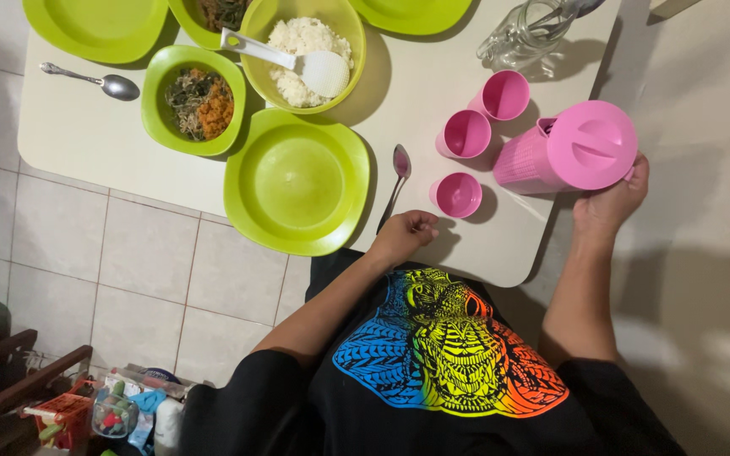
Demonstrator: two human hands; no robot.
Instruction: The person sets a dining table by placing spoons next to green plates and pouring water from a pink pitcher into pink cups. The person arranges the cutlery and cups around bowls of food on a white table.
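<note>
The person's right hand [610, 203] has a closed grip on the handle side of the pink pitcher [572, 150], which stands upright with its lid on at the tabletop [86, 135] edge. The left hand [405, 232] rests in a loose fist on the tabletop, holding nothing, just beside the pitcher-side rim of the empty green plate [297, 181]. Between that plate and the pitcher stand three pink cups [466, 133], upright and empty, and a spoon [399, 173] lies just beside the plate. Beyond the plate sits a bowl of rice [302, 42] with a white paddle. The pitcher sits so near the edge that I think a careless tug could tip it off, and swinging its body toward the cups could knock them over
</note>
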